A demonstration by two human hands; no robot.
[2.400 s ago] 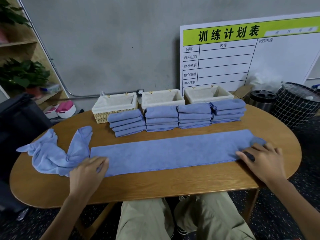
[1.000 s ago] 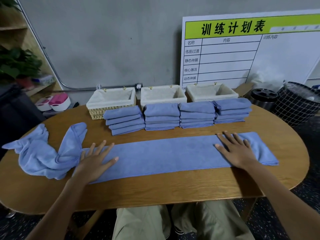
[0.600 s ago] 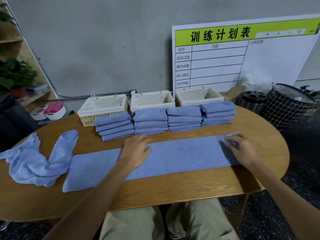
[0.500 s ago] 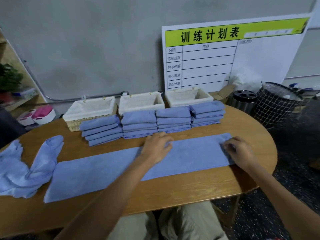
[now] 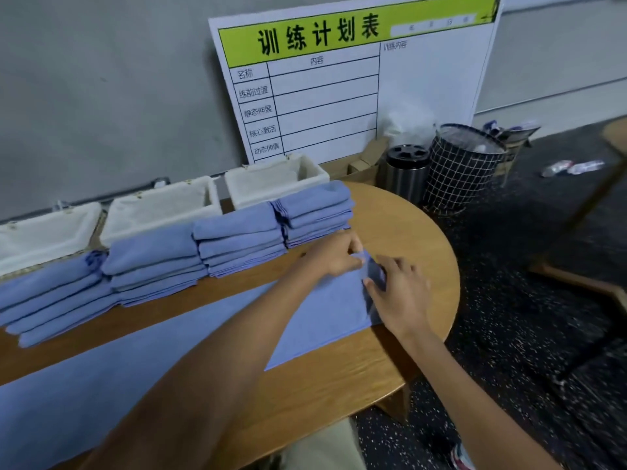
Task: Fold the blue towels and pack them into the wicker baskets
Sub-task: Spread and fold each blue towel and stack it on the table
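Hands meet at the long towel's right end on the table — left hand pinching the far corner, right hand gripping the near edge (probably to fold it leftward); lined baskets wait behind the folded stacks.

Bare forearms, khaki trousers, no sleeves.

A single head-worn camera looks forward and down across the table, turned toward 2 o'clock, so the table's rounded right end sits mid-frame. It is close: both forearms reach in from the bottom edge. The wall and the white board fill 12 o'clock; dark speckled floor fills 3 o'clock. The wide lens bends straight edges.
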